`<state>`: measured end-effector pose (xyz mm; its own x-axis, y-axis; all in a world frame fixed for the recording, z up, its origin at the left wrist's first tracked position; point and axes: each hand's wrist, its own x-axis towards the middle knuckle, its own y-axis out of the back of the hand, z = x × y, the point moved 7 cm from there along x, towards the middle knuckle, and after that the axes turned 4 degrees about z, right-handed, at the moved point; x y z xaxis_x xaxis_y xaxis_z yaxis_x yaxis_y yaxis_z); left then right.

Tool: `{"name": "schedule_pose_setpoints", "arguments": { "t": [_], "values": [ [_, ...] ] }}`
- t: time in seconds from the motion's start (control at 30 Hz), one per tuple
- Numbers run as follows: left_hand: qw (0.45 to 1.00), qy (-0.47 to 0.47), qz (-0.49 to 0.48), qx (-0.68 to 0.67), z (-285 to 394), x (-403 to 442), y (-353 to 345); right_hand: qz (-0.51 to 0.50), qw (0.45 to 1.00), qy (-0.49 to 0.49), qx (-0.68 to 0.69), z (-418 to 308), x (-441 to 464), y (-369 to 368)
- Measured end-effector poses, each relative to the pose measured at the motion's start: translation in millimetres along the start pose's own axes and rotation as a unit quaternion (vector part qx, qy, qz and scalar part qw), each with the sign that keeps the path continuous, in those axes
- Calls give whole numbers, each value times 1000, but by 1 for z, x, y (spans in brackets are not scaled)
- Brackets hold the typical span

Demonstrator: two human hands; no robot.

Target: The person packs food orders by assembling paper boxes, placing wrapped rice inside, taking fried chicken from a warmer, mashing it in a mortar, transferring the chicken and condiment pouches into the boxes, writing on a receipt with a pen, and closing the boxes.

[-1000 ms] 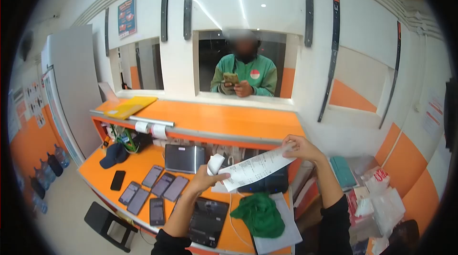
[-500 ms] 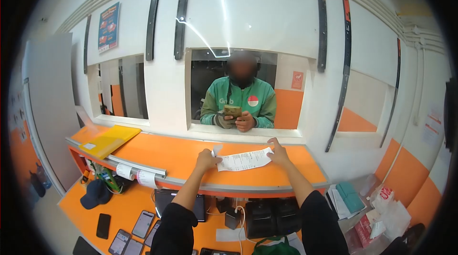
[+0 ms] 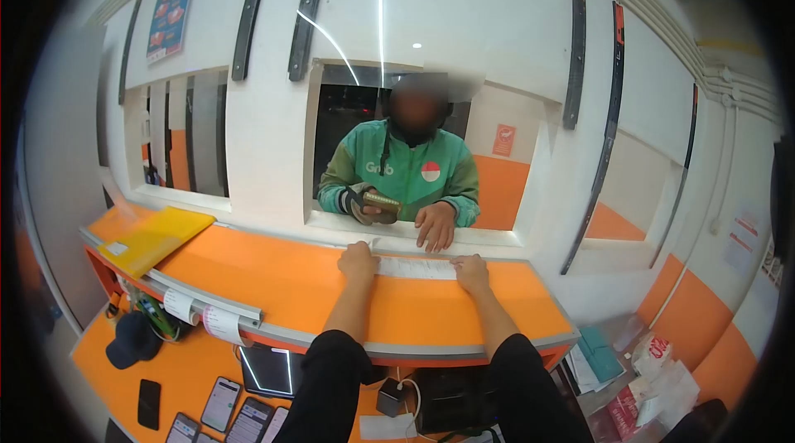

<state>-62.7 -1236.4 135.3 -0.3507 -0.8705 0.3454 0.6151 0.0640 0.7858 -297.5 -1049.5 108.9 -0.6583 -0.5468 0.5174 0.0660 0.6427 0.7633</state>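
A printed paper receipt lies stretched sideways near the far edge of the orange counter. My left hand is closed on its left end, and my right hand grips the right end. Beyond the paper, at the window opening, a person in a green jacket holds a phone in one hand. The person's other hand rests at the sill, just behind the receipt.
A yellow envelope lies at the counter's left end. Below are a dark cap, several phones, a tablet and a black device. Plastic bags and a teal pouch sit at the right.
My hands have moved forward with the receipt, from above the lower desk to the counter's far edge. The person has lowered the phone and moved one hand off it towards the receipt.
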Motion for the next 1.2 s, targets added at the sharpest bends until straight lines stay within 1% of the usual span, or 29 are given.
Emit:
{"name": "schedule_pose_setpoints", "arguments": {
  "t": [0.03,0.1,0.17,0.23,0.27,0.33,0.4,0.43,0.47,0.5,0.53,0.57,0.63,0.7,0.73,0.77,0.8,0.83,0.87,0.9,0.93,0.97,1.0,1.03,1.1,1.17,1.2],
  "values": [
    [1000,14,11,-8,-6,-2,2,-5,1000,0,-5,1,0,-2],
    [999,22,11,-22,-15,3,0,51,998,11,-17,-3,-6,4],
    [999,32,14,-35,-23,2,-1,48,998,13,-23,-3,-9,2],
    [999,13,28,-40,-19,-12,28,53,998,21,-26,-6,-6,4],
    [999,18,28,-40,-21,-18,45,47,998,17,-39,-7,-5,4],
    [990,-20,41,-132,-19,-41,82,33,998,13,-50,-4,-5,3],
    [953,-60,96,-283,-23,-88,123,21,999,6,-35,-2,-1,2],
    [921,-69,65,-377,-27,-118,136,16,999,4,-28,-3,-3,3],
    [880,-77,32,-469,-31,-150,144,36,999,11,-29,-4,-5,9],
    [830,-26,-30,-556,-38,-183,139,57,998,14,-32,-6,-10,15],
    [767,25,-91,-634,-46,-214,127,56,998,7,-27,-9,-15,19],
    [640,27,-180,-746,-47,-239,113,69,996,1,-50,-13,-19,26],
    [542,88,-257,-795,-44,-283,102,70,994,-9,-82,-12,-24,35],
    [573,68,-226,-785,-51,-308,80,97,994,13,-49,-12,-32,47],
    [558,114,-215,-793,-47,-322,85,87,995,7,-51,-7,-38,48],
    [589,112,-222,-769,-50,-332,78,92,996,10,-13,-4,-44,51],
    [635,99,-209,-737,-51,-341,74,101,994,12,27,-2,-49,59],
    [679,83,-198,-702,-48,-351,74,102,994,2,29,0,-57,69],
    [681,79,-210,-697,-40,-362,76,84,993,66,43,-7,-66,79],
    [678,68,-206,-703,-29,-374,79,68,989,124,52,-13,-84,97],
    [670,56,-209,-711,-12,-391,79,-22,980,72,184,-18,-123,127],
    [648,68,-226,-724,6,-412,84,-102,944,14,312,-37,-181,169],
    [641,52,-248,-725,26,-435,87,-157,887,-98,423,-42,-249,204],
    [630,34,-276,-725,51,-463,92,-213,842,-163,468,-41,-317,247],
    [583,20,-366,-725,104,-540,98,-49,909,-57,410,-14,-438,317],
    [558,-99,-438,-698,158,-634,116,108,942,-78,307,19,-552,400],
    [514,-135,-494,-688,179,-687,120,158,914,-179,330,42,-609,432]
  ]
}}
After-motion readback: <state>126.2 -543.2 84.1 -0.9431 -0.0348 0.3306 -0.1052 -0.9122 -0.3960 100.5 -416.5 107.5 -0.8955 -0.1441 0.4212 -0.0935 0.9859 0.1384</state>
